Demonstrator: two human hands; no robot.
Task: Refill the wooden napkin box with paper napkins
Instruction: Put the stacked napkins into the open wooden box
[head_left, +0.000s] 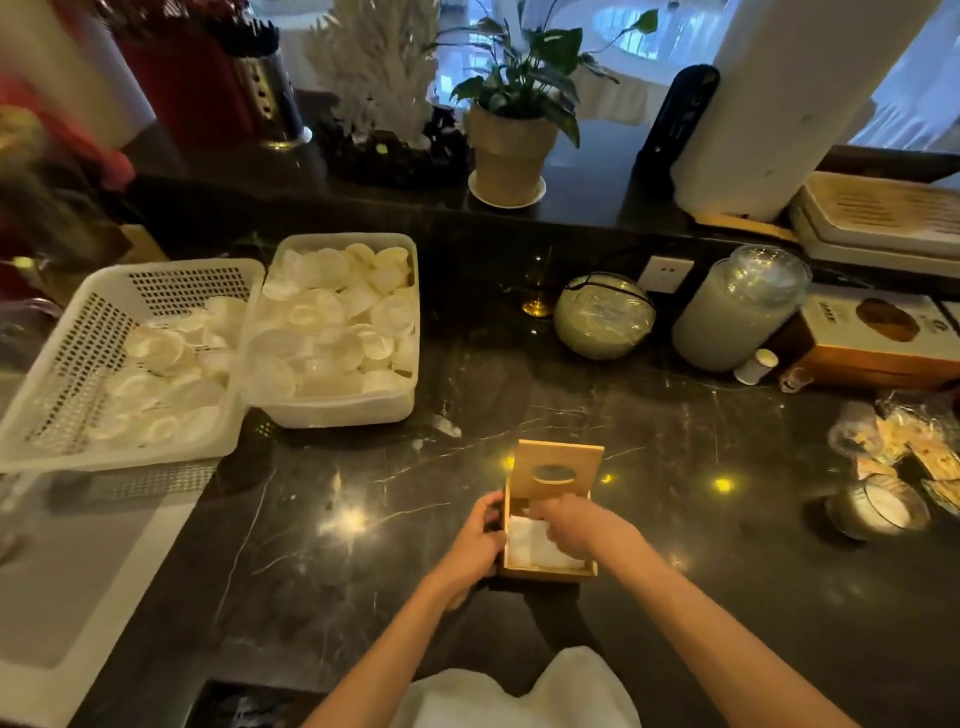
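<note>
A small wooden napkin box (550, 570) sits on the dark marble counter in front of me. Its lid (558, 457), with an oval hole, is slid back toward the far end, so the box is open on top. White paper napkins (530, 545) lie inside. My left hand (475, 540) grips the box's left wall. My right hand (571, 522) reaches into the box from the right, fingers pressed onto the napkins. Whether it pinches a napkin is hidden by the hand.
A white perforated basket (67, 332) and a white tub (332, 410) of small white lids stand at the left. Wrapped lid stacks (737, 306), a cardboard box (878, 338) and a small glass bowl (878, 506) stand right. A potted plant (511, 150) is on the ledge behind.
</note>
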